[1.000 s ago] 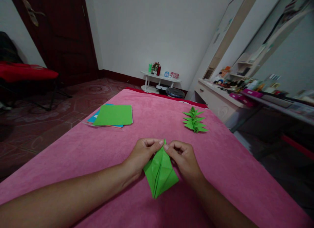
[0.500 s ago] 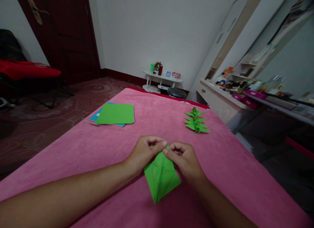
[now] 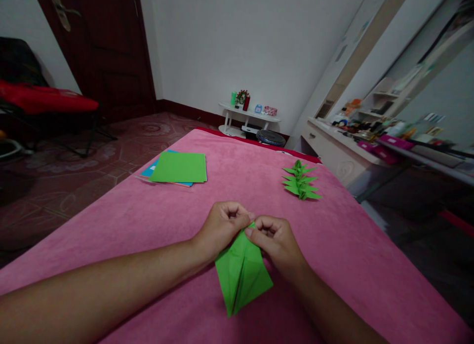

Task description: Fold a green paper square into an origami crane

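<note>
A green sheet of origami paper (image 3: 242, 275), folded to a kite-like diamond with a crease down its middle, hangs between my hands with one point toward me. My left hand (image 3: 225, 225) pinches its far tip between thumb and fingers. Just to the right, my right hand (image 3: 276, 240) grips the same tip, thumb pressed on top. The fingertips of both hands nearly touch and hide the very end of the paper.
Left of centre on the pink bedspread (image 3: 155, 210) lies a stack of coloured paper (image 3: 179, 167), green on top. Folded green paper pieces (image 3: 300, 181) stand in a row at the right. Beyond the bed are a low white table (image 3: 252, 112) and a cluttered dresser (image 3: 344, 141).
The paper's near point has swung slightly down and to the left, and its folds have spread a little. Both hands keep their pinch at the far tip. The whole view has shifted slightly.
</note>
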### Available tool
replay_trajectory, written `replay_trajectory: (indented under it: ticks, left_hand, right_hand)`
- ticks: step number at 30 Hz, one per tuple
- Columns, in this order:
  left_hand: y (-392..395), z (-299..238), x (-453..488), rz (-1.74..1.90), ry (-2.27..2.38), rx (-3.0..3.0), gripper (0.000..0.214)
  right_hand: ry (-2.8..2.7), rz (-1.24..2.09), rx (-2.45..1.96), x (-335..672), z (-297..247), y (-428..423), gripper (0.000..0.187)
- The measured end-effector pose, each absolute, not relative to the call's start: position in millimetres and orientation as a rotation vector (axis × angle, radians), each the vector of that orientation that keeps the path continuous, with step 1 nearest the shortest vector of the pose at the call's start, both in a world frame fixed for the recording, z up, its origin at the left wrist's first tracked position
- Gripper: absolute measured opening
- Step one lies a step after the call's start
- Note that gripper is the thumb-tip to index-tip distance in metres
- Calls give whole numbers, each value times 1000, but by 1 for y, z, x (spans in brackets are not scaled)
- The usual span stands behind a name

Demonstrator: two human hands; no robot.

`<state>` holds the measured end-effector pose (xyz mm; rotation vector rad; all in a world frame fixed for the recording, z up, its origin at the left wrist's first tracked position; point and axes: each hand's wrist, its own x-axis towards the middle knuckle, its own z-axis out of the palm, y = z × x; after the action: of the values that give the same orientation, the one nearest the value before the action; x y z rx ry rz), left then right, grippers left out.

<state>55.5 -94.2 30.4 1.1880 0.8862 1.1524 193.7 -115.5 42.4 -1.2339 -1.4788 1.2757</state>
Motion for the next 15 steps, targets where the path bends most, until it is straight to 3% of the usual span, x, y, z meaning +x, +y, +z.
replay_trajectory:
  ticks: [6, 10, 15]
  left_hand:
    - [-91, 36, 53, 959, 699, 972, 42]
    - [-93, 39, 48, 699, 621, 991, 32]
    - [-94, 35, 48, 662, 706, 1026, 25]
  right_hand:
    - [-1158, 1247, -1142, 205, 39, -109, 27]
    - [-1137, 1223, -1101, 216, 34, -103, 25]
    - [-1167, 1171, -1113, 216, 32, -102, 26]
